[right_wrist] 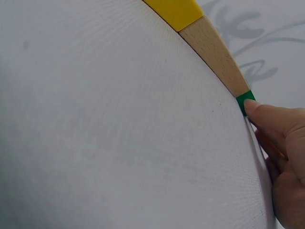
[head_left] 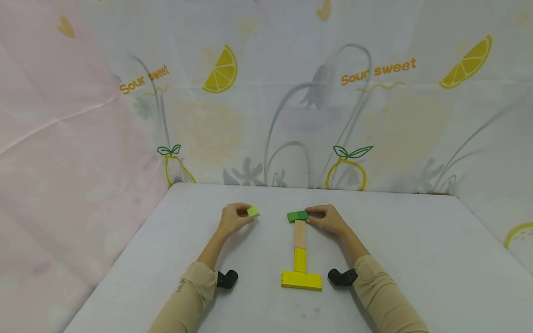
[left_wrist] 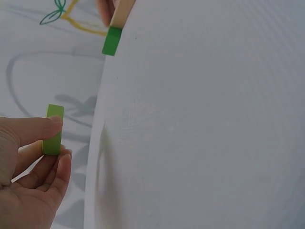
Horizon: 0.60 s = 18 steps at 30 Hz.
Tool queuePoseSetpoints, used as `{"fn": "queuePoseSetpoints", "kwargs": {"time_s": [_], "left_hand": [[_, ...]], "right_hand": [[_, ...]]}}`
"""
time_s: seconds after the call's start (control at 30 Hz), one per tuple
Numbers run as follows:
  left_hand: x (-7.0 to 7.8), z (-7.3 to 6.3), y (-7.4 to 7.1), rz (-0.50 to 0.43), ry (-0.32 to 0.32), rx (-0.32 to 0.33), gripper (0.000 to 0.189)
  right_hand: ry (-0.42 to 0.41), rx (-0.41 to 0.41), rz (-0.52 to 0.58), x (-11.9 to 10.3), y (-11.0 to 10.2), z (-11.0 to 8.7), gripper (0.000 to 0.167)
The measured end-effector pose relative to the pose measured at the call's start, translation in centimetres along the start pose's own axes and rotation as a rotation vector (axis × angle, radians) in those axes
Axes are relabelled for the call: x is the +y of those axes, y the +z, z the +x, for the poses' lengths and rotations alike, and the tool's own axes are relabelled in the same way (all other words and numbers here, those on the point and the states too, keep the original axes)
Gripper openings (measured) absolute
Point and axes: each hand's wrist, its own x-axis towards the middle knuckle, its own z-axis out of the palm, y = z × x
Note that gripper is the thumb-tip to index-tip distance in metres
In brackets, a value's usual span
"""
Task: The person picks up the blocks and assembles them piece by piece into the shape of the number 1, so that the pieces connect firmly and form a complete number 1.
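Note:
My left hand (head_left: pixel 234 219) pinches a light green block (head_left: pixel 252 211) between thumb and fingers, left of a row of blocks. The left wrist view shows that block (left_wrist: pixel 53 130) upright under the thumb. At the row's far end, my right hand (head_left: pixel 330 219) pinches a dark green block (head_left: pixel 302 215) at its right side. Against it on the left lies a mid-green block (head_left: pixel 293 217). Below these two comes a plain wooden block (head_left: pixel 300 234), then a yellow block (head_left: pixel 300 260), then a wide yellow block (head_left: pixel 301 280) set crosswise. In the right wrist view the thumb presses the dark green block (right_wrist: pixel 245 101).
The blocks lie on a white-covered table (head_left: pixel 166 277). A patterned curtain (head_left: pixel 266 115) with lemon prints hangs behind the table's far edge. Black devices are strapped at the left wrist (head_left: pixel 227 279) and the right wrist (head_left: pixel 342 277).

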Motion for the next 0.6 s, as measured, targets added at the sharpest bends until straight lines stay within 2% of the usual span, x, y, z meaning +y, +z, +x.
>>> {"fn": "queuePoseSetpoints", "kwargs": {"time_s": [0.1, 0.37, 0.47, 0.6], "left_hand": [[0.1, 0.2, 0.4, 0.003, 0.001, -0.003, 0.031], [0.4, 0.5, 1.2, -0.007, 0.0, -0.014, 0.032], [0.5, 0.6, 1.5, -0.008, -0.006, -0.015, 0.031], [0.6, 0.6, 2.0, -0.016, -0.023, -0.018, 0.03]], "right_hand": [[0.01, 0.008, -0.01, 0.5, 0.1, 0.1, 0.035], [0.006, 0.028, -0.029, 4.1, 0.4, 1.0, 0.036], [-0.01, 0.024, -0.006, 4.3, 0.4, 1.0, 0.036], [-0.011, 0.017, 0.004, 3.2, 0.3, 0.7, 0.036]]}}
